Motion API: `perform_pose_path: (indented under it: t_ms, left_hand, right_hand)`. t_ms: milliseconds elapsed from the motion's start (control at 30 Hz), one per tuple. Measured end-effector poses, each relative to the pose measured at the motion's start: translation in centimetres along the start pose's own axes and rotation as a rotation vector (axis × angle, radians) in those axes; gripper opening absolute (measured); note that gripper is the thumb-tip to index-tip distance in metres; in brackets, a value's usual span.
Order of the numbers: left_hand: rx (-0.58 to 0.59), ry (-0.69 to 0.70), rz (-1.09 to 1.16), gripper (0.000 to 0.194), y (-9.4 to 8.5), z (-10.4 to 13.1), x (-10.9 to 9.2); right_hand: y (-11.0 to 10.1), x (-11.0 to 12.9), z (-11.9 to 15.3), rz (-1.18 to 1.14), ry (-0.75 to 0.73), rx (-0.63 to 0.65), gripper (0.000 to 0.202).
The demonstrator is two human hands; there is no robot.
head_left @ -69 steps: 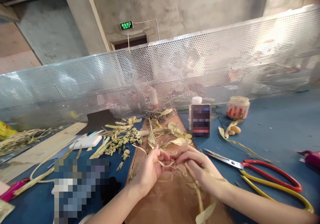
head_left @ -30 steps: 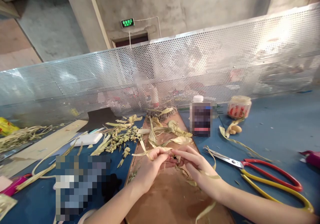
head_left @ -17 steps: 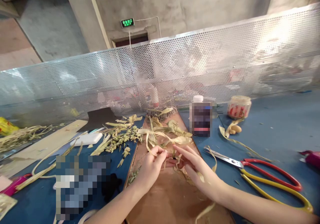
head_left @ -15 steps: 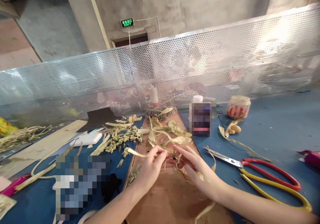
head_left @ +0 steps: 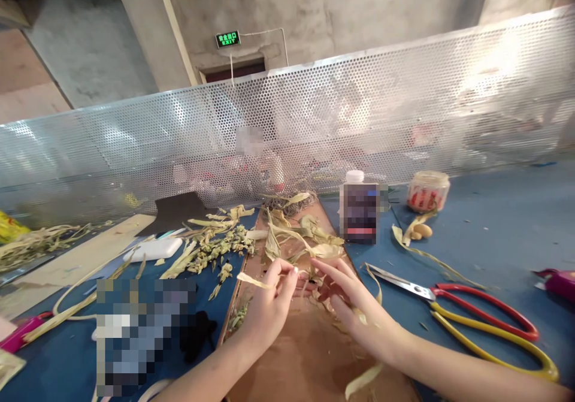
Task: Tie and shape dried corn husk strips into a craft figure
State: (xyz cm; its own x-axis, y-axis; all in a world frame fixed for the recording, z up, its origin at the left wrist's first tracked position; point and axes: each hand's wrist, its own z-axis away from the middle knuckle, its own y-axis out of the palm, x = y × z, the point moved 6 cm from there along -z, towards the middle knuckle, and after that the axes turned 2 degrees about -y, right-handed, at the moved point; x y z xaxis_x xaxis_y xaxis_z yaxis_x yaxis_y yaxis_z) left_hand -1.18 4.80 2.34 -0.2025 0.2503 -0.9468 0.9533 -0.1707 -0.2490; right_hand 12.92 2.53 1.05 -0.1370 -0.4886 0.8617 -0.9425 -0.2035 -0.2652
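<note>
Pinching the leaf strip point(head_left: 254, 280) near the left edge of the board point(head_left: 300, 354), my left hand point(head_left: 272, 306) faced my loosely curled right hand point(head_left: 354, 303), whose grip I couldn't tell. Scissors point(head_left: 424, 292) lay on the counter point(head_left: 498, 216), beyond the board's right edge.

The blue table point(head_left: 494, 228) carries a brown board point(head_left: 305, 354), 1 pair of scissors point(head_left: 420, 290), 1 labelled jar point(head_left: 428, 192) and dried plant pieces point(head_left: 224, 243).
</note>
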Motion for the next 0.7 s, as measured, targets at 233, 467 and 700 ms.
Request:
perform_pose_path:
  t_ms: [233,467,700]
  left_hand:
    - [-0.014,0.095,-0.142,0.017,-0.2,0.3,-0.6]
    - [-0.078,-0.001,-0.050,0.020,-0.6,-0.1,0.3]
    - [0.003,-0.102,0.157,0.020,0.3,-0.7,0.7]
  right_hand:
    - [0.1,0.2,0.0,-0.033,-0.026,0.013,0.048]
    - [-0.1,-0.1,-0.1,-0.019,0.012,-0.003,0.046]
    - [-0.4,0.3,-0.2,0.001,0.032,-0.003,0.048]
